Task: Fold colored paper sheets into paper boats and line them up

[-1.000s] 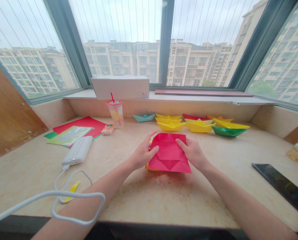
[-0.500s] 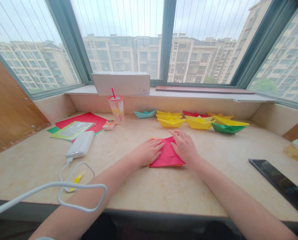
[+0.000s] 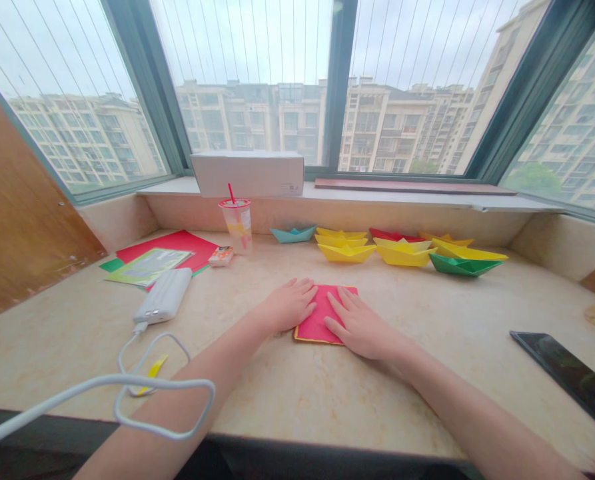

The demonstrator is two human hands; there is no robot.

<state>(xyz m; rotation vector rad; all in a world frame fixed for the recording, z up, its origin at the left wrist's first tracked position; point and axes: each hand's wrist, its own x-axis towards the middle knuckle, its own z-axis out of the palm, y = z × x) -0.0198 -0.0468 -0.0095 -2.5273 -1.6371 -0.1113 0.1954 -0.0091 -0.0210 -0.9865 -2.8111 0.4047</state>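
A folded red paper [image 3: 322,319] with a thin yellow-orange edge lies flat on the stone counter. My left hand [image 3: 291,305] rests on its left side, fingers stretched out. On its right side lies my right hand [image 3: 360,323], palm down with fingers spread over the red surface. Behind the hands stand several folded paper boats: a light blue one [image 3: 293,235], yellow ones [image 3: 346,252], a red one [image 3: 394,235] and a green one [image 3: 466,267].
At left are red paper sheets [image 3: 182,245], a clear packet [image 3: 150,265], a white power bank [image 3: 163,297] and its cable [image 3: 164,383], which passes over my left forearm. A cup with straw [image 3: 238,227] and small box [image 3: 221,257] stand behind. A black phone [image 3: 567,373] lies right.
My right hand has come down from the paper's upper right corner and now lies flat on it. The red paper looks straighter and flatter. The whole view has shifted slightly.
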